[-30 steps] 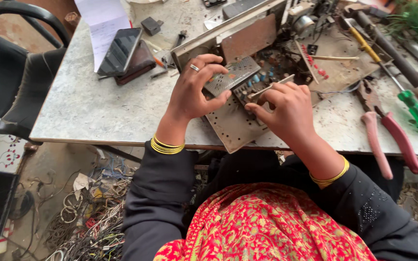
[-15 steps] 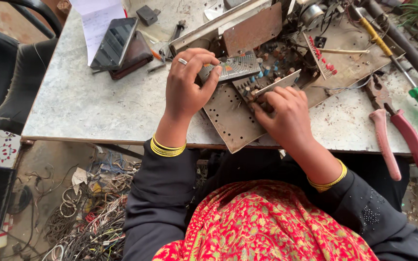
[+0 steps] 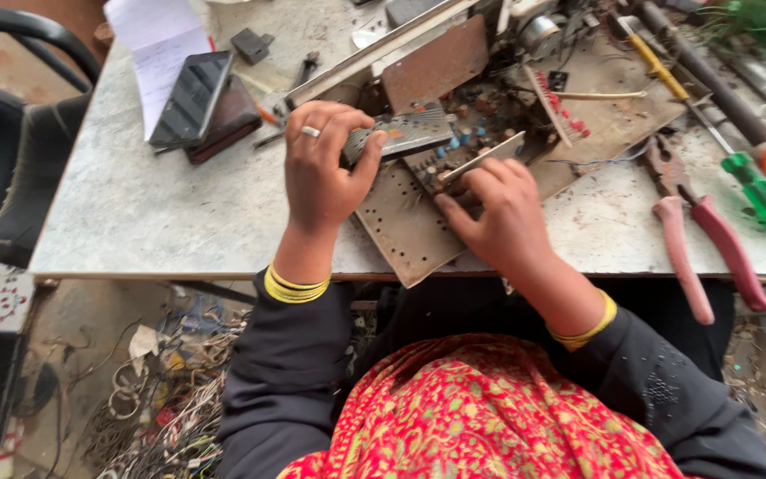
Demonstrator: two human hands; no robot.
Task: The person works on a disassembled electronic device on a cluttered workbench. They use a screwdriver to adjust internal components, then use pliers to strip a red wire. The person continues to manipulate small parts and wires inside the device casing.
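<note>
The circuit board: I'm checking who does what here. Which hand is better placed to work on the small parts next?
Probably the right hand: its fingertips sit at the parts on the circuit board, while the left hand grips the finned metal block.

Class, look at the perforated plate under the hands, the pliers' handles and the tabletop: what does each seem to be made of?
Perforated plate: probably sheet metal, dull and rust-stained, with rows of punched holes and thin edges.
Pliers' handles: likely plastic or rubber sleeves, pink and matte, over dark metal jaws.
Tabletop: looks like speckled grey stone or laminate, scuffed; which one is unclear.
</note>
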